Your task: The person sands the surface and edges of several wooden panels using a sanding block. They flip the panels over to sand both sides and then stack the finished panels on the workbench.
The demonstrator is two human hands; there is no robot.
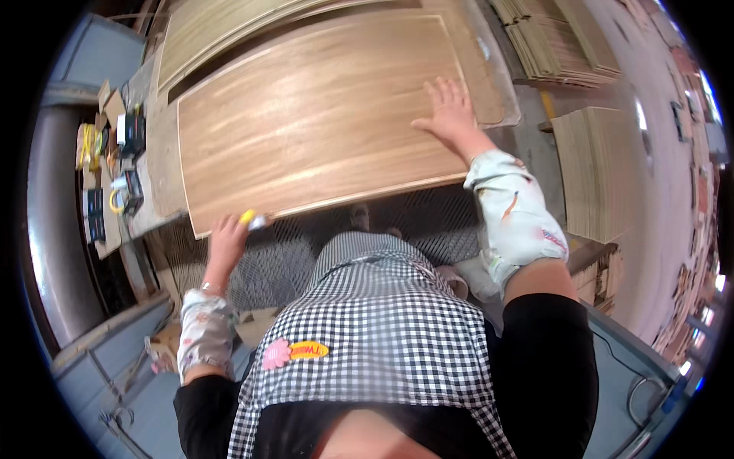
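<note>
A wide wood-grain panel [321, 115] with a pale border lies flat in front of me. My right hand [450, 112] rests palm down near the panel's right edge, its fingers spread and holding nothing. At the panel's near left corner, my left hand [228, 236] is closed around a small yellow-and-white tool [250, 218]. Motion blur hides what kind of tool it is, and I cannot tell whether it touches the panel's edge. The fingertips of that hand are partly hidden.
Behind the panel is a stack of pale sheets [229, 43]. Small boxes [131, 135] and a yellow tape roll [116, 202] sit on the left. Stacked thin boards [590, 172] stand at the right, with more boards [550, 43] beyond. Metal mesh flooring [275, 258] shows below the panel.
</note>
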